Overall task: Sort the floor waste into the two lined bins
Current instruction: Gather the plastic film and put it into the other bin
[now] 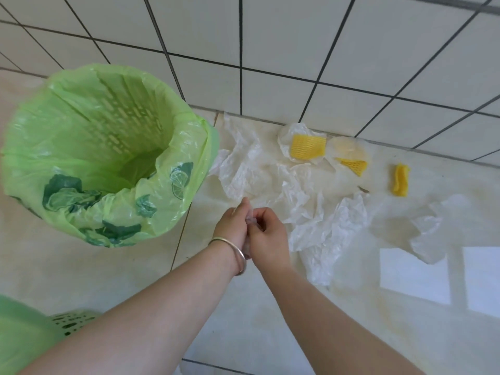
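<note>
A bin with a green liner (186,147) stands at the left, and I look down into it. My left hand (232,226) and my right hand (266,236) meet just right of the bin, both pinching a small scrunched piece of clear plastic film (250,219). Crumpled white plastic sheets (243,163) lie on the floor beyond my hands and to their right (330,228). Three yellow foam nets lie near the wall: one (308,146) on a plastic wrap, one (353,165) half under a wrap, one (400,180) alone.
A second green-lined bin (29,328) shows at the bottom left corner, partly behind my left forearm. A tiled wall (297,50) runs behind the waste. More clear plastic (427,231) lies at the right, beside bright window reflections (414,274) on the floor.
</note>
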The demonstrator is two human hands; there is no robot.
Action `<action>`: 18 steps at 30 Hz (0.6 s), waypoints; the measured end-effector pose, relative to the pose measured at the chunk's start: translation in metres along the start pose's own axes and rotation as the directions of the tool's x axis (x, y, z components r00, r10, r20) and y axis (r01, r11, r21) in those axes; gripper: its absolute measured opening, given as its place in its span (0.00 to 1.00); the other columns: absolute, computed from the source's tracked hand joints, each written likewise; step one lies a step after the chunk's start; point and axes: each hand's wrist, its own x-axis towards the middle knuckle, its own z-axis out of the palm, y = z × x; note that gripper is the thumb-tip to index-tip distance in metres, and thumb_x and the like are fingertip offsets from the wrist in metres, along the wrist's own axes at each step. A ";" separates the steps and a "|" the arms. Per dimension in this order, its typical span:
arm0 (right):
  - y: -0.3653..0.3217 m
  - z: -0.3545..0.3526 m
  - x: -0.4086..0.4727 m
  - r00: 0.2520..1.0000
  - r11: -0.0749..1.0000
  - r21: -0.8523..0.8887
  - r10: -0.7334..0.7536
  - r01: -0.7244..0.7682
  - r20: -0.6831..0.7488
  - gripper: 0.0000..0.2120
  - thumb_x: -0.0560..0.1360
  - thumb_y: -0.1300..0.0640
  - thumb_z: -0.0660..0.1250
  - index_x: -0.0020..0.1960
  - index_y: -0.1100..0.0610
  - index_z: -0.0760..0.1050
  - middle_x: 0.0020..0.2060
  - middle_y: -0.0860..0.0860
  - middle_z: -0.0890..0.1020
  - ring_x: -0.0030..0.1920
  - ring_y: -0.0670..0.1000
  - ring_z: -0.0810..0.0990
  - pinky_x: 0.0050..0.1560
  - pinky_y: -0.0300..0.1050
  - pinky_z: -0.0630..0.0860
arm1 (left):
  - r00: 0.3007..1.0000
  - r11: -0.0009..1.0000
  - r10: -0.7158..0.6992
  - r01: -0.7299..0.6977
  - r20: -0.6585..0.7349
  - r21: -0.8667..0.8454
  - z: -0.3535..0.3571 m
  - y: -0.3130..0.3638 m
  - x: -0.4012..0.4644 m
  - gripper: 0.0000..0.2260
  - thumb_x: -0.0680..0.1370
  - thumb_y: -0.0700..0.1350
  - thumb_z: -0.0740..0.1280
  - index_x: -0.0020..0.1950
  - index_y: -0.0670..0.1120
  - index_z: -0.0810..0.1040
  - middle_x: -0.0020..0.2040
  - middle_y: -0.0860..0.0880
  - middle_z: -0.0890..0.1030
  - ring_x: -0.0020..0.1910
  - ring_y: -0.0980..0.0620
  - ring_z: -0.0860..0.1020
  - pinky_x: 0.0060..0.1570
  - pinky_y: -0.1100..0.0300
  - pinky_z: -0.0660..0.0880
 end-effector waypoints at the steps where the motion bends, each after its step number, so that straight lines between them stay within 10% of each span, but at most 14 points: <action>1: -0.001 -0.005 0.001 1.000 1.000 -0.007 -0.019 0.019 0.002 0.12 0.76 0.64 0.61 0.38 0.50 0.69 0.34 0.48 0.76 0.38 0.49 0.76 0.40 0.42 0.75 | 1.000 1.000 0.018 -0.018 -0.022 0.016 0.005 0.001 -0.004 0.12 0.77 0.54 0.62 0.43 0.45 0.75 0.39 0.44 0.80 0.37 0.46 0.79 0.38 0.59 0.75; 5: -0.003 -0.029 0.011 0.974 0.908 -0.359 -0.225 0.218 0.022 0.10 0.72 0.68 0.58 0.48 0.55 0.69 0.40 0.48 0.77 0.44 0.50 0.77 0.43 0.42 0.74 | 0.977 0.996 0.085 -0.076 -0.198 0.054 0.015 0.006 -0.008 0.01 0.76 0.39 0.62 0.44 0.43 0.72 0.33 0.43 0.74 0.26 0.49 0.71 0.22 0.68 0.68; 9: 0.008 -0.050 0.043 0.944 0.357 -0.898 -0.293 0.257 0.153 0.29 0.70 0.63 0.62 0.70 0.51 0.63 0.66 0.51 0.68 0.67 0.54 0.65 0.67 0.46 0.65 | 0.952 0.990 0.098 -0.065 -0.288 0.122 0.015 0.004 0.010 0.06 0.74 0.35 0.60 0.49 0.43 0.70 0.33 0.43 0.70 0.22 0.49 0.67 0.23 0.67 0.65; 12: 0.016 -0.055 0.066 0.959 0.108 -0.961 -0.161 0.253 0.234 0.28 0.74 0.58 0.62 0.73 0.47 0.59 0.74 0.50 0.56 0.75 0.54 0.51 0.76 0.49 0.49 | 0.943 0.981 0.102 -0.042 -0.318 0.190 0.012 0.000 0.022 0.09 0.76 0.37 0.59 0.53 0.46 0.71 0.36 0.46 0.72 0.27 0.48 0.69 0.28 0.62 0.67; 18: 0.016 -0.064 0.086 0.937 0.359 -0.910 -0.340 0.209 0.081 0.10 0.77 0.57 0.61 0.56 0.56 0.76 0.57 0.51 0.78 0.61 0.54 0.72 0.61 0.46 0.65 | 0.956 0.963 0.149 -0.083 -0.251 0.256 0.012 -0.007 0.028 0.11 0.78 0.38 0.59 0.49 0.50 0.78 0.54 0.40 0.81 0.36 0.43 0.75 0.37 0.56 0.72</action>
